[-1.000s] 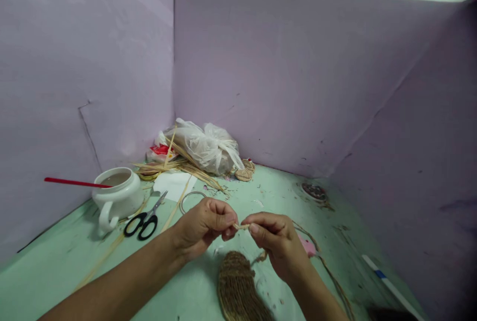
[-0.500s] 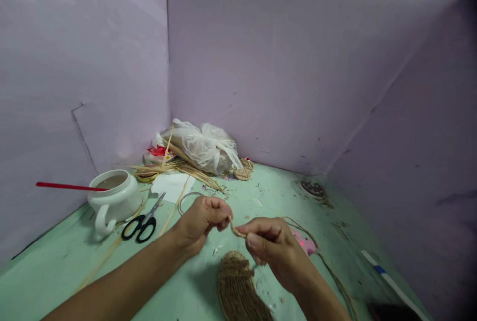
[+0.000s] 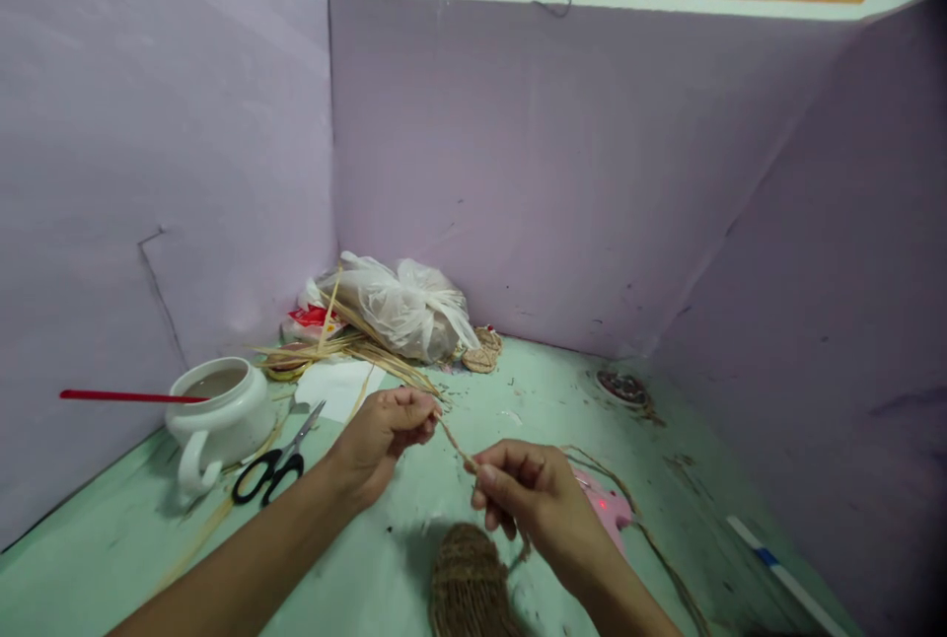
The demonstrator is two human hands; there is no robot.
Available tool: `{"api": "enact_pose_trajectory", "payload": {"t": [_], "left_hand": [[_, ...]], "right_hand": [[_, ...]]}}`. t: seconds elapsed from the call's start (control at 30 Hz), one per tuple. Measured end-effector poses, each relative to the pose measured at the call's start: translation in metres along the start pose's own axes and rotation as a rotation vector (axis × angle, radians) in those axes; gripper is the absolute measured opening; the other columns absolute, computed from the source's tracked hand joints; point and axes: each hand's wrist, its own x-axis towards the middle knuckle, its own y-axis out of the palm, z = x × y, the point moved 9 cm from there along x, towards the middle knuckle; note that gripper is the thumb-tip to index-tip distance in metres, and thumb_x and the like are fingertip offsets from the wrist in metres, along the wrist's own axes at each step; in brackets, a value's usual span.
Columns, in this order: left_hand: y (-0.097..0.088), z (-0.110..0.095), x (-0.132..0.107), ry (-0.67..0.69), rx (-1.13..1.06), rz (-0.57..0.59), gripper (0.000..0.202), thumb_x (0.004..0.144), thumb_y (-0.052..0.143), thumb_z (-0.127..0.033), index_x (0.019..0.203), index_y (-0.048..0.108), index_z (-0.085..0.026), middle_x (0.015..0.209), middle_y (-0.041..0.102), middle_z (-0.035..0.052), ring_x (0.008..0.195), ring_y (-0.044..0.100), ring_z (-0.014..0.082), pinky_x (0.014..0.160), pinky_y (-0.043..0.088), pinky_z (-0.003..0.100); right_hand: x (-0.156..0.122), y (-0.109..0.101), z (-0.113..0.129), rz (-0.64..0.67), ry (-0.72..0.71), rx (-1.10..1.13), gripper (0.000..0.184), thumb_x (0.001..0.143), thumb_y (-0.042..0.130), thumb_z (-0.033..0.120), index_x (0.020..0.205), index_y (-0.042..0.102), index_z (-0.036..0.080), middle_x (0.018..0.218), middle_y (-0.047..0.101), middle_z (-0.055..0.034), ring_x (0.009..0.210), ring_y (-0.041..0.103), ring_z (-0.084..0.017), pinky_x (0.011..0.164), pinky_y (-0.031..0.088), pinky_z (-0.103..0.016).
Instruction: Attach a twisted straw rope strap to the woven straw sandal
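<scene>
Between my two hands runs a short stretch of tan twisted cord, slanting down to the right. My left hand pinches its upper end between thumb and fingertips. My right hand grips the cord lower down, thumb against forefinger. A loose piece of cord shows under the right hand. Just below the hands lies a brown woven fibre piece with a rounded end, like a small sole, cut off by the bottom edge. Partly behind my right hand sits a pink device with a red light.
At left stand a white pot with a red stick across it and black-handled scissors. Behind lie straw strips, white paper and a plastic bag. A round dark-filled dish sits back right. Purple panels enclose the table.
My hands have drawn slightly apart, and the cord between them is longer and straighter. The view has tilted up a little, so the woven piece sits lower.
</scene>
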Motion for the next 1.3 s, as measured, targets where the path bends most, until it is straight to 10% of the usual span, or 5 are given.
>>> {"api": "enact_pose_trajectory", "payload": {"t": [0.33, 0.77, 1.03, 1.3], "left_hand": [[0.002, -0.018, -0.001, -0.025, -0.239, 0.139, 0.039, 0.066, 0.065, -0.018, 0.104, 0.063, -0.009, 0.078, 0.063, 0.0096, 0.066, 0.053, 0.0139, 0.059, 0.039, 0.024], [0.021, 0.007, -0.024, 0.026, 0.172, -0.069, 0.017, 0.053, 0.073, -0.025, 0.050, 0.065, -0.011, 0.061, 0.061, 0.0032, 0.054, 0.043, 0.0085, 0.054, 0.031, 0.023], [0.024, 0.014, -0.024, -0.124, -0.055, -0.008, 0.018, 0.043, 0.073, -0.020, 0.042, 0.058, -0.010, 0.042, 0.051, -0.0008, 0.043, 0.036, 0.0053, 0.047, 0.026, 0.021], [0.017, 0.022, -0.013, -0.130, -0.122, -0.025, 0.019, 0.044, 0.073, -0.018, 0.044, 0.057, -0.009, 0.040, 0.046, -0.0032, 0.040, 0.036, 0.0042, 0.045, 0.027, 0.019]], "right_hand": [[-0.001, -0.007, 0.000, -0.073, 0.032, 0.216, 0.032, 0.053, 0.079, 0.037, 0.058, 0.059, 0.011, 0.044, 0.058, 0.0013, 0.032, 0.046, -0.004, 0.032, 0.030, -0.014], [-0.002, 0.005, -0.005, -0.061, 0.033, 0.088, 0.033, 0.060, 0.073, 0.042, 0.061, 0.061, 0.011, 0.050, 0.060, -0.0003, 0.039, 0.051, -0.006, 0.040, 0.040, -0.018], [-0.028, 0.018, 0.043, -0.054, -0.586, -0.546, 0.021, 0.080, 0.052, 0.022, 0.067, 0.065, 0.012, 0.053, 0.061, -0.0026, 0.047, 0.055, -0.011, 0.049, 0.042, -0.021], [-0.017, 0.015, 0.032, 0.041, -0.436, -0.620, 0.022, 0.081, 0.049, 0.021, 0.065, 0.062, 0.014, 0.053, 0.060, -0.0012, 0.048, 0.053, -0.010, 0.049, 0.040, -0.020]]}}
